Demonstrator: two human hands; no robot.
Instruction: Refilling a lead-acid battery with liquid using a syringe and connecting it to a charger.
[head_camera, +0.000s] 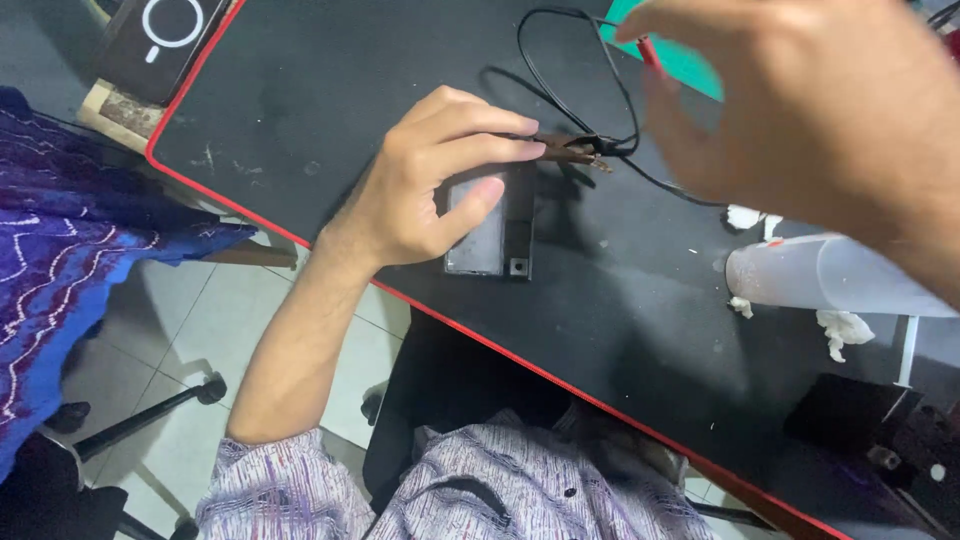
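Head view, steeply down, close.
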